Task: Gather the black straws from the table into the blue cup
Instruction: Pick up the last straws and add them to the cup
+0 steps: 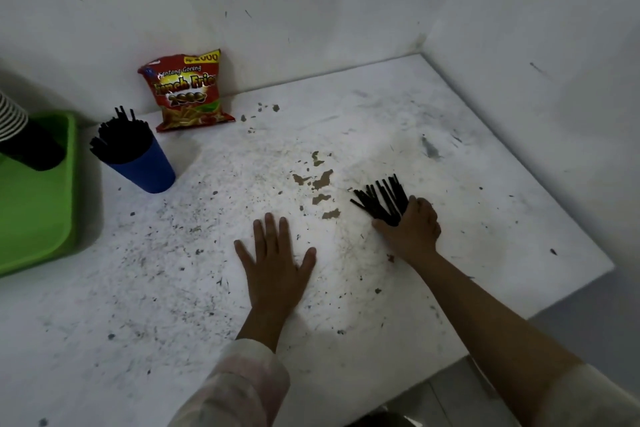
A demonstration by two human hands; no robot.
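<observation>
A blue cup [147,166] stands at the left of the white table, packed with black straws [121,137] that stick out of its top. A fanned bunch of loose black straws [381,198] lies on the table at centre right. My right hand [412,230] is curled over the near ends of that bunch, fingers closed on them. Palm down, my left hand [275,262] rests flat on the tabletop with fingers spread and nothing in it, well to the left of the bunch.
A red snack packet [188,90] leans against the back wall behind the cup. A green tray [38,204] at the far left holds a stack of cups [20,135]. Walls close the back and right; the table's edge [554,305] runs along the right front.
</observation>
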